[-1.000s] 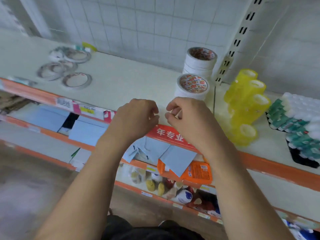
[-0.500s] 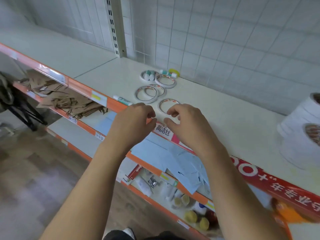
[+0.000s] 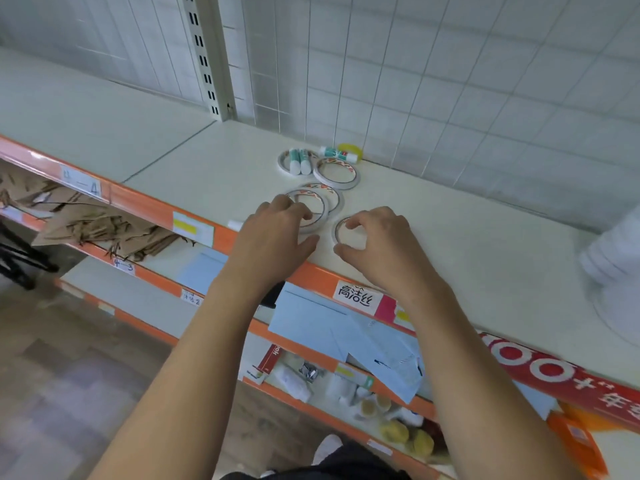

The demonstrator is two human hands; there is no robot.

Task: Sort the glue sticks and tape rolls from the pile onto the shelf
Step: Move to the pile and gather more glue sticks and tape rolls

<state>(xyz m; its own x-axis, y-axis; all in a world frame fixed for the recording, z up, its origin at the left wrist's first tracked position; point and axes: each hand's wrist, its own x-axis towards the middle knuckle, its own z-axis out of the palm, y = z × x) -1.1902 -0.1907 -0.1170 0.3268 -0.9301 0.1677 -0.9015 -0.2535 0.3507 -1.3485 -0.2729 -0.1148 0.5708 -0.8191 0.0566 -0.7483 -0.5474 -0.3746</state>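
Risk lies at the shelf's (image 3: 450, 258) front edge: the right hand (image 3: 377, 247), fingers curled loosely round a thin tape roll (image 3: 341, 230), could nudge it off. The left hand (image 3: 273, 237) curls onto an overlapping roll (image 3: 323, 206) and may drag its neighbour. Glue sticks (image 3: 299, 161) lie across rolls near the back wall, well apart.

Both bare forearms are reaching forward and slightly inward, wrists level. Left hand (image 3: 273, 233) is lying palm down, fingers curling downward, thumb sticking out toward the right. Right hand (image 3: 377, 240) is arching palm down, index finger and thumb forming a wide, unclosed grip. The two hands are sitting near each other, not touching.
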